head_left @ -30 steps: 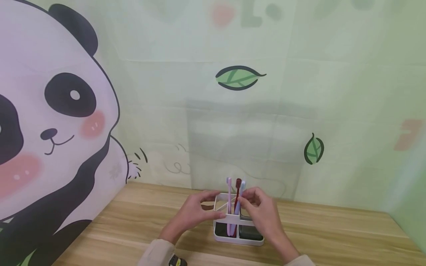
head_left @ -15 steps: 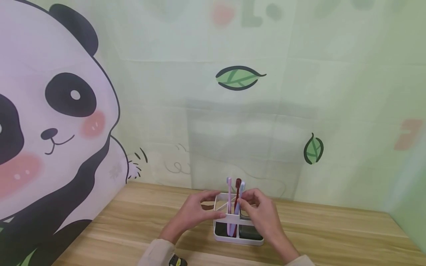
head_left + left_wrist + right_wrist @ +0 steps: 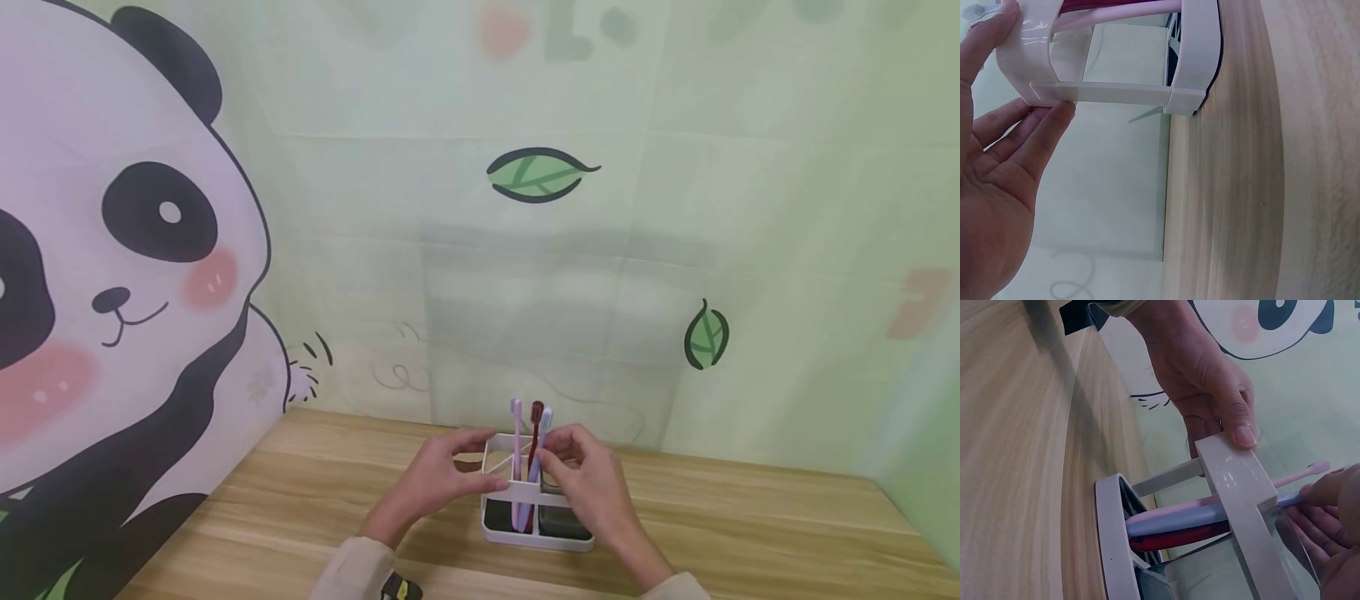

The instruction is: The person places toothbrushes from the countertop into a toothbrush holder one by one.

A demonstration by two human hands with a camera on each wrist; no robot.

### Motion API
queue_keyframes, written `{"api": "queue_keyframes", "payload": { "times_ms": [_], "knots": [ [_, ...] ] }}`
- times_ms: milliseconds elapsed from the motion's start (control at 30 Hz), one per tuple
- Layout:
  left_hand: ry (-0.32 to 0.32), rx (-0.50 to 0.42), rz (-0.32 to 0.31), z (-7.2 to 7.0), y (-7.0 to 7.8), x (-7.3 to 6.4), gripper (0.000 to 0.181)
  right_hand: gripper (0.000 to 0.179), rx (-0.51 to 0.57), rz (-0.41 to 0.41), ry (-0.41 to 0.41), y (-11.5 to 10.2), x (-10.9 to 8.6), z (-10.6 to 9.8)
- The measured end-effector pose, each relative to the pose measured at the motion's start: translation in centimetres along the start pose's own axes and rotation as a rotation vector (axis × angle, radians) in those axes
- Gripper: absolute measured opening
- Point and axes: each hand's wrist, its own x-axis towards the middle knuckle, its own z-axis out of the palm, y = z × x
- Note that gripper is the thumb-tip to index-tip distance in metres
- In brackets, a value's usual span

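Note:
In the head view a white toothbrush holder (image 3: 551, 544) stands upright on the wooden table. My left hand (image 3: 429, 482) grips its upper frame from the left, thumb on the front band and fingers behind. A pink toothbrush (image 3: 517, 454), a dark red toothbrush (image 3: 536, 412) and a light blue toothbrush (image 3: 546, 419) stand in the middle slot, heads up. My right hand (image 3: 597, 485) pinches the blue one below its head. The right wrist view shows the blue handle (image 3: 1175, 520) between the pink and red handles, their lower ends at the holder's base.
A clear cup (image 3: 1204, 575) sits in the holder's right-hand section. Behind the wooden table (image 3: 750, 533) hangs a pale green cloth (image 3: 570, 292) with printed leaves, and a large printed panda (image 3: 150, 333) covers the left side. A dark band (image 3: 401, 588) is near the left cuff.

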Motion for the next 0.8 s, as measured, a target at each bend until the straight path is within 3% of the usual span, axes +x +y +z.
{"api": "queue_keyframes", "payload": {
  "times_ms": [633, 800],
  "knots": [
    [-0.005, -0.028, 0.001, 0.3, -0.2, 0.0, 0.073, 0.015, 0.009, 0.028, -0.027, -0.1, -0.1, -0.5],
    [0.022, -0.022, 0.014, 0.1, -0.4, -0.4, 0.069, 0.019, 0.012, 0.059, -0.016, -0.3, -0.4, -1.3]
  ]
}}
